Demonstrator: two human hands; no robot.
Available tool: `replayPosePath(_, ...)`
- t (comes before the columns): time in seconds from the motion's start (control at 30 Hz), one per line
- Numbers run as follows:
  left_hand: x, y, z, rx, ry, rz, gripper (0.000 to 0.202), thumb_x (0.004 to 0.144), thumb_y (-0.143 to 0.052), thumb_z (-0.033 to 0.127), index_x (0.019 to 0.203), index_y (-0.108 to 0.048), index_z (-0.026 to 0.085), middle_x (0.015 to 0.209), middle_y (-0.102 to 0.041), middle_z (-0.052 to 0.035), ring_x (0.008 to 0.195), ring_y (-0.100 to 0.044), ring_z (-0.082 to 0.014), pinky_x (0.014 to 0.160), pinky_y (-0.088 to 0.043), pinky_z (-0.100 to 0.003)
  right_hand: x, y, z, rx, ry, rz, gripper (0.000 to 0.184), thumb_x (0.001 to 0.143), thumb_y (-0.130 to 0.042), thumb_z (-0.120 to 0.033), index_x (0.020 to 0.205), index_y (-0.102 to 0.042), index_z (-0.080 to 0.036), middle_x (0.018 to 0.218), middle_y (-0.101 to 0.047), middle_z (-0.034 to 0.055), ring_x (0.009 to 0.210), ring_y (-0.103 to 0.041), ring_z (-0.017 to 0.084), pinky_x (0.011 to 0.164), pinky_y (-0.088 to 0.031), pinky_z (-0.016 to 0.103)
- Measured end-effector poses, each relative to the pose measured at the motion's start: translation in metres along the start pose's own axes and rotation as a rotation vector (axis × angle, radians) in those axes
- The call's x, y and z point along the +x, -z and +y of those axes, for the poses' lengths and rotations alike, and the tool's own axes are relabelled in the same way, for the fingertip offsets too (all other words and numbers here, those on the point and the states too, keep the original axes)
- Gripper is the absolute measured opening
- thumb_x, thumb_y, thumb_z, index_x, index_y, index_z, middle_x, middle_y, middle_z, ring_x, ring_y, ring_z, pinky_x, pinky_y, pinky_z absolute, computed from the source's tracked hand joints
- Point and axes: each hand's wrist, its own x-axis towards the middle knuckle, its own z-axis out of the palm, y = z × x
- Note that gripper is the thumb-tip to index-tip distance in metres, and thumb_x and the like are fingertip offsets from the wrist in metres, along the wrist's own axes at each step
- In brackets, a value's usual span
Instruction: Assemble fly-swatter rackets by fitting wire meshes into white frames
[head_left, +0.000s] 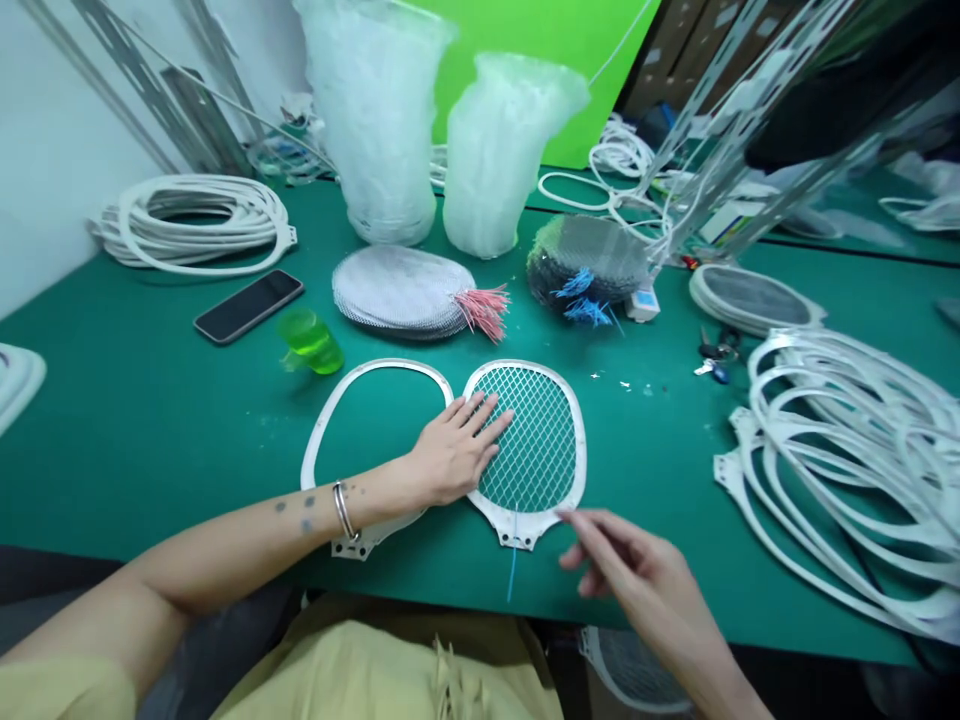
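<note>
Our left hand (454, 450) lies palm down with its fingers spread, across the left side of a meshed frame (580, 440), the fingertips resting on its white mesh (536, 430). That frame lies flat on the green counter (187, 440) just in front of us, its narrow, holed end pointing our way, and a thin blue strand (512, 580) runs down from the mesh over that end. Our right hand (637, 560) is at the frame's lower right edge, index finger reaching to the rim and the other fingers curled; we cannot tell whether it pinches anything.

Just beside the meshed frame, on its left, we have an open white frame (390, 363), partly covered by our left forearm, which wears a silver bangle (343, 510). Beyond the two frames sit a pale mesh stack (401, 290) with pink strands (486, 310) at its right end and a darker mesh stack (592, 245) with blue strands (589, 310) at its front. Off to our left are a green translucent object (313, 342), a phone (250, 306) and a pile of white hoops (124, 225). Over on our right, keys (718, 358) lie near a large heap of white frames (862, 365). Two tall plastic-wrapped bundles (379, 120) stand at the back.
</note>
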Motion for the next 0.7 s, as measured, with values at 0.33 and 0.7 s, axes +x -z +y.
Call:
replayPosePath(0.33,0.001,0.003,-0.003,-0.027,-0.004,-0.008,0.053,0.102,-0.026,0.033,0.15,-0.027,0.009,0.156,-0.024,-0.0146,0.146,-0.017,-0.027,0.119,-0.014,-0.047,0.099,-0.01,-0.001,-1.14,0.926,-0.216,0.068,0.098,-0.028,-0.052,0.152,-0.008,-0.016,0.159,-0.009,0.0079,0.146,-0.006,0.022,0.119,-0.012,0.05)
replayPosePath(0.7,-0.063,0.009,0.047,-0.322,-0.645,0.257,0.022,0.094,-0.047,0.01,0.105,-0.066,0.007,0.112,-0.069,-0.0128,0.117,-0.059,-0.0208,0.113,-0.038,-0.036,0.1,-0.004,-0.003,-1.078,0.852,-0.341,0.072,0.097,-0.026,-0.057,0.152,0.008,-0.023,0.159,0.001,0.0055,0.146,-0.001,0.025,0.118,-0.005,0.051)
